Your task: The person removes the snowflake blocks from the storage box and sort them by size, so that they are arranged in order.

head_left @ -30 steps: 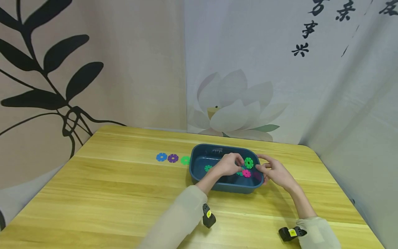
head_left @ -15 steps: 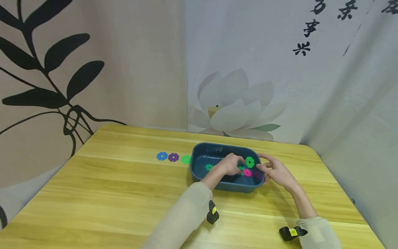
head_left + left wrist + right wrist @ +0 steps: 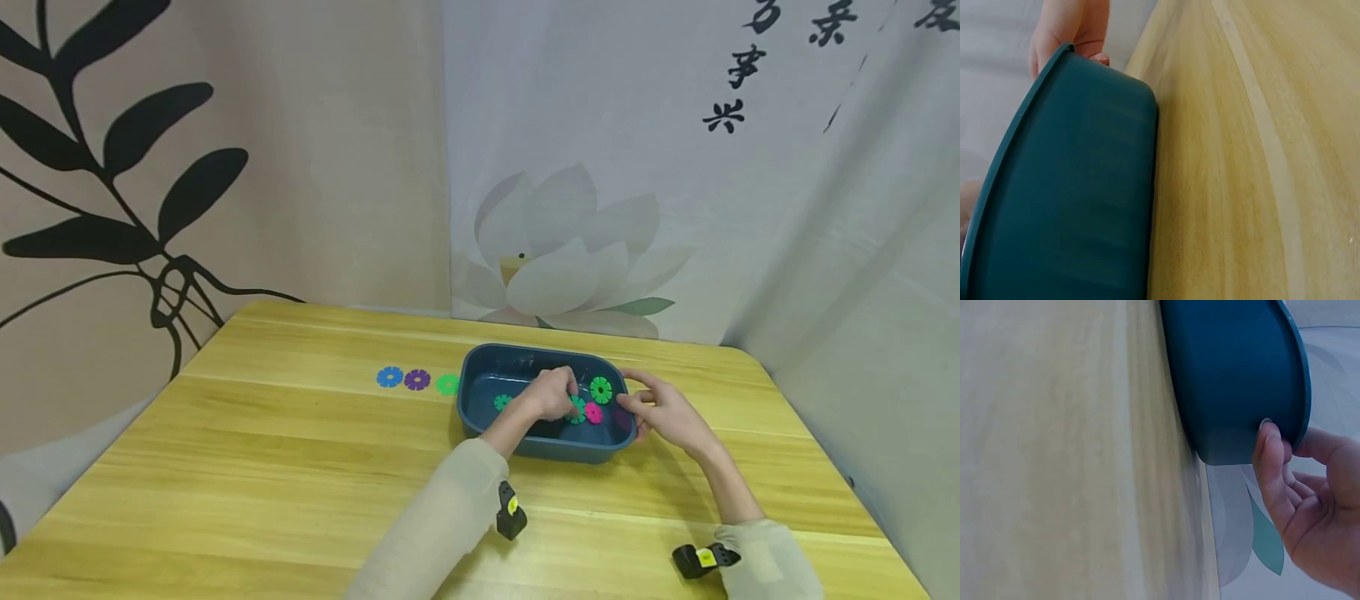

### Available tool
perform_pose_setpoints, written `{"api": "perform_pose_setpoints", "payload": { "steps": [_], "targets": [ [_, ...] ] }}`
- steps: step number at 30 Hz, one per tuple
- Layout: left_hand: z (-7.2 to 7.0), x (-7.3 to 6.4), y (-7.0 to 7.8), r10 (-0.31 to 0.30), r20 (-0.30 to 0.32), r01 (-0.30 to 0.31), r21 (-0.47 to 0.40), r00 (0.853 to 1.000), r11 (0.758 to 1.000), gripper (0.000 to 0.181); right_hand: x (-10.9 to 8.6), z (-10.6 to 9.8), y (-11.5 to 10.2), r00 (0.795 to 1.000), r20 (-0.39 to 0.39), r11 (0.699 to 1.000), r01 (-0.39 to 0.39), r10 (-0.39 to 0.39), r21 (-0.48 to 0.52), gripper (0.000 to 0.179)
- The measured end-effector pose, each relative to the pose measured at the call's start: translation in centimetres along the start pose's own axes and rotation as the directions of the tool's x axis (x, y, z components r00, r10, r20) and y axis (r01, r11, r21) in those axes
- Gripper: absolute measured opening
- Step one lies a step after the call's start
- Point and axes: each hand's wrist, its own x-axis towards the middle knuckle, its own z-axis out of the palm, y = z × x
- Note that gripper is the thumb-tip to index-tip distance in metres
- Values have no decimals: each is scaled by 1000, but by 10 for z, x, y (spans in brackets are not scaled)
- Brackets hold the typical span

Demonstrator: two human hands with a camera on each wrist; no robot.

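One smooth, round-cornered bin (image 3: 564,451) | right hand (image 3: 671,415) pinches it | left hand (image 3: 550,394) bent at notched green disc (image 3: 577,412) (grip unclear)

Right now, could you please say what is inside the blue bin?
Two teal discs, a green disc and a pink disc show, plus an unclear purplish patch. The left hand is inside; whatever lies beneath it or behind the bin's near wall is covered.

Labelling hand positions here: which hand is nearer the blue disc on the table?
The left hand: it reaches into the bin, right of the blue disc. The right hand grips the bin's right end, farther off.
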Motion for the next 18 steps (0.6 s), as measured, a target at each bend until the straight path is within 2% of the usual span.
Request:
{"api": "perform_pose_setpoints", "payload": {
  "steps": [5, 12, 18],
  "targets": [
    [-4, -4, -2, 19, -21, -22, -139, 1000, 990, 14, 0, 0, 0, 1000, 4, 1000, 0, 0, 6, 62],
    [-13, -13, -7, 109, -95, -124, -178, 990, 976, 9, 0, 1, -2, 1000, 5, 1000, -7, 7, 5, 63],
    [-24, -25, -15, 171, -133, -201, -262, 976, 944, 7, 0, 1, -2, 1000, 1, 1000, -13, 13, 7, 63]
  ]
}}
